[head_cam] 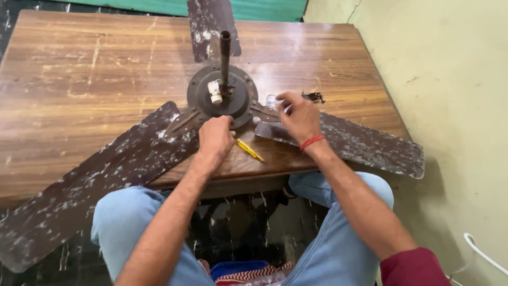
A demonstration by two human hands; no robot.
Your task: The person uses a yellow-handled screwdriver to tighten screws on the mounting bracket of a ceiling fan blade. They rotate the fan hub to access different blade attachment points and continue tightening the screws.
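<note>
Brown ceiling fan (219,98) lying on the worn wooden surface (79,69), rusty motor hub at the middle with its down rod (225,53) standing upright from the centre

Small white cylindrical part (215,91) sitting on top of the hub, just beside the rod

Three paint-flecked blades spread out from the hub: far blade (203,21) pointing away toward the green edge at the back, left blade (100,180) reaching over the near edge of the surface and past the knee, right blade (365,143) running out toward the pale wall (450,79)

Left hand (216,136) curled against the near rim of the hub, knuckles up, fingers tucked under so that what they grip, if anything, cannot be told

Right hand (299,116) resting over the root of the right blade, red thread band (311,141) around the wrist, fingertips pinched close at a small shiny piece (272,101) near the blade bracket; cannot tell whether actually gripping it

Yellow-handled screwdriver (250,150) lying loose on the surface between the two hands, touching neither

Small dark metal bit (314,97) lying on the surface just beyond the right hand

Blue jeans (127,217) on both knees below the near edge, maroon sleeve (413,267) at the lower right, white cable (484,254) on the floor by the wall
</note>
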